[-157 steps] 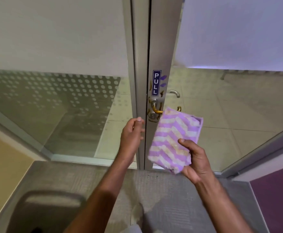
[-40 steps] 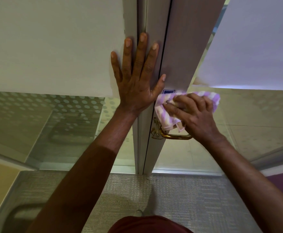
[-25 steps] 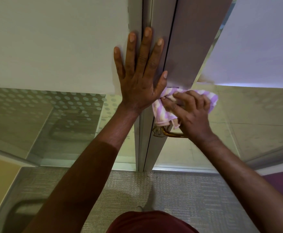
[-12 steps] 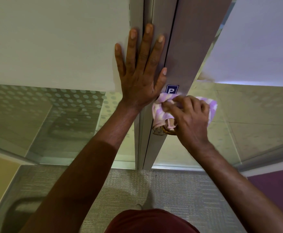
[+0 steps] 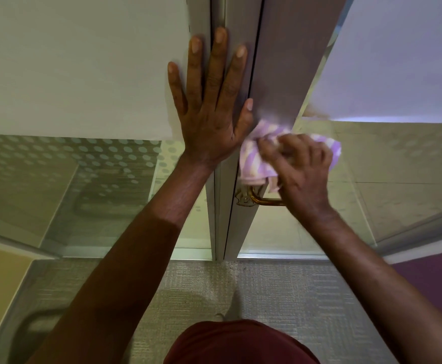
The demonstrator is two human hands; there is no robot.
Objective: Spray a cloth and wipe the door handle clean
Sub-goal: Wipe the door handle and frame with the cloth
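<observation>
A brass door handle [image 5: 263, 199] sticks out to the right from the grey metal door frame [image 5: 280, 74]. My right hand [image 5: 302, 169] is closed on a bunched purple-and-cream striped cloth [image 5: 252, 158] and presses it against the frame just above the handle; the hand is motion-blurred. The cloth hides the sign on the frame. My left hand [image 5: 210, 106] lies flat with fingers spread on the frame and the frosted panel, just left of the cloth. No spray bottle is in view.
Glass panels with a frosted upper band [image 5: 70, 61] and a dotted strip [image 5: 70, 153] stand on both sides of the frame. Grey carpet [image 5: 241, 290] lies below. A purple wall [image 5: 432, 279] is at the lower right, a dark rounded object [image 5: 31, 324] at the lower left.
My right hand has slid the cloth up from the handle, covering the sign and baring the brass lever again. My left hand stays flat on the frame.
</observation>
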